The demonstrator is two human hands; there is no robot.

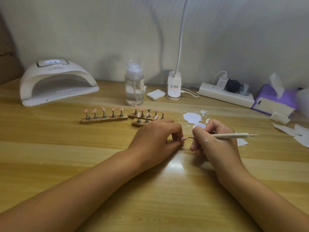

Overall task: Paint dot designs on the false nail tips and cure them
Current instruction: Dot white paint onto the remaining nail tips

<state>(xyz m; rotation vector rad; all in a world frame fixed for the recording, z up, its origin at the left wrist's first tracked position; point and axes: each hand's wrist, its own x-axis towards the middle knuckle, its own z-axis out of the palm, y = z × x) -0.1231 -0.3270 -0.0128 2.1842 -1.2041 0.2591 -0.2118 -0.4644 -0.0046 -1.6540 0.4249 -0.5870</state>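
Upper middle of the frame, I see a clear plastic pump bottle [134, 87] about two-thirds full of colourless liquid. At the right edge, a purple tissue box [274, 101] has one sheet standing out of its top. The white domed nail-curing lamp [56, 82] at upper left has its display lit and its mouth facing me.

A small round white pot [199, 126] sits by a spilled white paint puddle [192, 118]. The right hand [212, 139] mostly hides the pot, so I cannot tell its contents.

That hand's fingers are curled round a slim white dotting pen [230, 135], whose dark tip touches a pink false nail tip [183, 139] at frame centre. The left hand [155, 138] pinches that nail in its bent fingers; its stand, if any, is hidden.

Above the hands, more pink nails stand on metal pegs in wooden strip holders [104, 118], and the nearest strip is partly covered by the left knuckles. The light wooden table [83, 156] runs open across the lower frame around both forearms. Torn white paper scraps [299, 134] are cut off at the right edge.
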